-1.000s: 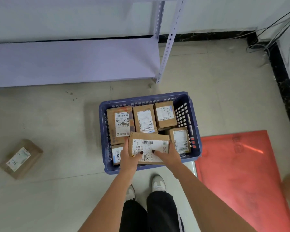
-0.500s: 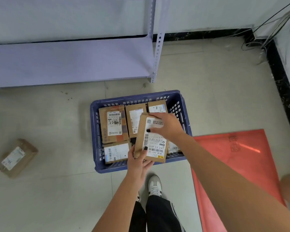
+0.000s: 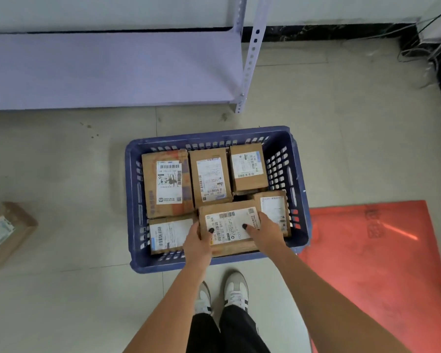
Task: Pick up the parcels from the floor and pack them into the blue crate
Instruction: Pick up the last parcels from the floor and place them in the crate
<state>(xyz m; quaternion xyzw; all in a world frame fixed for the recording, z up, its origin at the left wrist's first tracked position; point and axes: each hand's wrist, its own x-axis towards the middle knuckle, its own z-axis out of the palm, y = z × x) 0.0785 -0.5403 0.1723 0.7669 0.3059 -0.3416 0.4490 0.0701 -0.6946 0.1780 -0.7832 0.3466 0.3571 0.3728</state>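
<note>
Since half a second ago the held parcel (image 3: 230, 226) has turned from upright to flat, label up, at the crate's 6 o'clock edge. The left hand (image 3: 197, 242) and right hand (image 3: 264, 231) clamp its two ends, thumbs on the label. Five other parcels fill the blue crate (image 3: 299, 200) around it; whether it rests on them is unclear. A loose parcel (image 3: 7, 234) lies on the floor at 9 o'clock, a red mat (image 3: 382, 263) at 3 o'clock.

six parcels (image 3: 211, 175) in crate (image 3: 135, 200); one parcel (image 3: 7, 234) left.
</note>
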